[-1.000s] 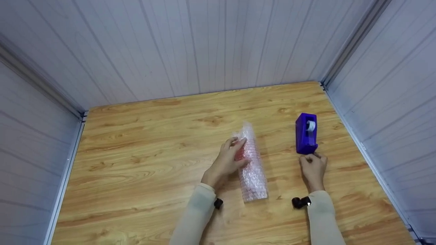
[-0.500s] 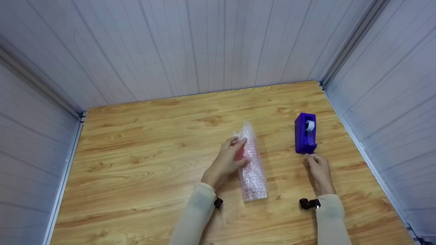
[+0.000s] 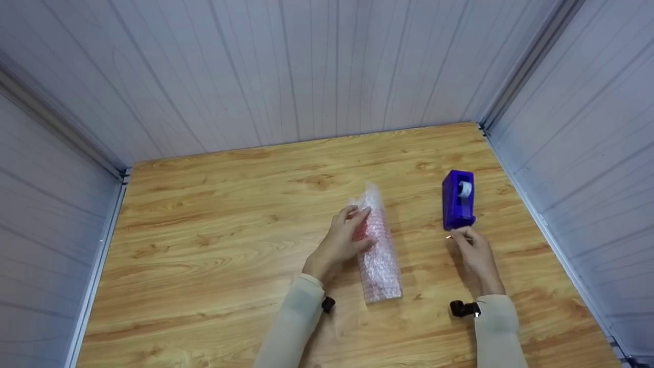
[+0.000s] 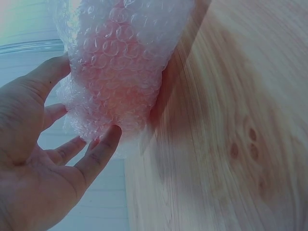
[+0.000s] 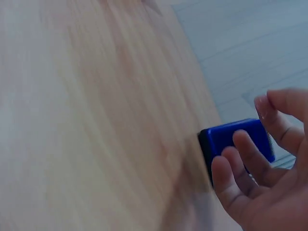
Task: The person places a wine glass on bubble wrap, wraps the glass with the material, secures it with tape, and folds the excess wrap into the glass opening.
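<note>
A roll of bubble wrap lies lengthwise on the wooden table, with something reddish showing through its clear bubbles. My left hand holds it from the left side, thumb and fingers spread around it. In the left wrist view, the fingertips press against the bubbled surface of the wrap. To the right stands a blue-purple tape dispenser with a white roll in it. Just in front of its near end, my right hand pinches a short piece of clear tape between thumb and index finger; its other fingers are loosely bent.
The wood-grain table is bounded by a panelled back wall and side walls. The right wall rises a short way beyond the dispenser.
My right hand has shifted slightly right, then drawn its fingertips a little left at the dispenser's front, where a glint of tape now shows. The left hand and wrap stay put.
</note>
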Available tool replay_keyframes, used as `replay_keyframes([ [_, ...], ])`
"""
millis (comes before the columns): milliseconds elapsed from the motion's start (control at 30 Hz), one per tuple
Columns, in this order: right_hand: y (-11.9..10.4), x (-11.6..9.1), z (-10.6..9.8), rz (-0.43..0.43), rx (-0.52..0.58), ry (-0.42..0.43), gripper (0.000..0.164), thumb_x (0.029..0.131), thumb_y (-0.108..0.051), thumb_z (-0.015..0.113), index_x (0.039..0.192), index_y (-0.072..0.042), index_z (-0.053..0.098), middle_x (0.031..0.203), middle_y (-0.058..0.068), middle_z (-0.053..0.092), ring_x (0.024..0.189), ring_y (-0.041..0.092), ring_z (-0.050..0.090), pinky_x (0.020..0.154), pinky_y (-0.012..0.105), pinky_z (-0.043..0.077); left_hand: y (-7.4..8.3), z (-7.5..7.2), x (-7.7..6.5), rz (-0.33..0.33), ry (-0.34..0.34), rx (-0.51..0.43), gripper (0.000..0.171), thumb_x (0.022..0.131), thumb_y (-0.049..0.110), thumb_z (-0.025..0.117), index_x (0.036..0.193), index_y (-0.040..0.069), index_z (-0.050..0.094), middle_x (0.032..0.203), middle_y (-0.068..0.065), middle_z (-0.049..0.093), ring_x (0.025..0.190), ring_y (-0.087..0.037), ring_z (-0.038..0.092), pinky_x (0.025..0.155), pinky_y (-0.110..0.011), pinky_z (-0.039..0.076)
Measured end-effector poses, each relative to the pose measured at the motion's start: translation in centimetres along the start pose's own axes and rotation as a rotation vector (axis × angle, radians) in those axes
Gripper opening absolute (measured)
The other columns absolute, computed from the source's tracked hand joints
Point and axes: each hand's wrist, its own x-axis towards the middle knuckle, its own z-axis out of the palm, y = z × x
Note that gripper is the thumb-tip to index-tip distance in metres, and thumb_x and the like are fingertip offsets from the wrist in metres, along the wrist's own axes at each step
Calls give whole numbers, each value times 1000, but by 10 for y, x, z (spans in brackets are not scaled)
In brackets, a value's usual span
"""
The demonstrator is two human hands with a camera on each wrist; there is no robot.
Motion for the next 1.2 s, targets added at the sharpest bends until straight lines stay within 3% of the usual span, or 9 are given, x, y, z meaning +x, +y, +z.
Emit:
replay_keyframes([
  [233,-38,-6,7,-169,39,-116,25,106,-13,50,108,11,58,95,11,61,82,18,61,74,32,55,-1,-1,2,20,-6,18,75,92,35,74,156,21,37,158,-12,26,141,-31,26,112,-43,34],
  [367,-64,-11,13,-235,11,-189,22,106,-7,47,105,13,56,89,13,60,81,34,61,73,38,55,-1,-1,4,30,-3,26,75,92,33,74,156,20,38,157,-13,27,141,-33,27,111,-44,35],
  [467,-73,-11,18,-237,-9,-248,24,107,-9,45,106,13,55,90,13,61,84,45,59,73,39,55,0,0,4,19,-6,23,74,92,31,74,156,20,38,157,-12,27,141,-32,27,112,-43,35],
  [567,-83,-12,23,-225,-43,-302,26,108,-13,43,107,11,54,94,14,62,86,45,59,73,34,54,1,0,4,9,-9,17,75,92,31,75,156,21,38,157,-12,27,142,-32,26,113,-43,34],
  [667,-87,-9,28,-238,-65,-368,26,109,-14,42,107,9,54,99,19,61,89,47,58,74,31,52,2,0,5,14,-7,19,74,92,31,75,156,21,38,157,-13,27,141,-33,27,113,-43,33],
  [833,-75,8,40,-309,-81,-464,23,109,-13,40,107,6,53,101,24,58,87,46,57,74,31,51,2,1,7,24,-7,31,74,92,33,74,156,21,38,156,-14,29,141,-33,28,112,-44,34],
  [967,-73,20,51,-366,-107,-535,21,109,-19,41,105,-1,52,96,19,57,84,41,57,74,34,51,3,1,9,30,-3,52,75,91,33,75,155,20,39,155,-15,30,140,-34,30,111,-44,35],
  [1200,-90,27,67,-438,-241,-625,26,109,-27,43,105,-4,55,89,8,59,79,23,59,70,39,52,3,1,9,40,7,68,74,91,32,76,155,19,40,153,-16,32,137,-36,33,109,-45,38],
])
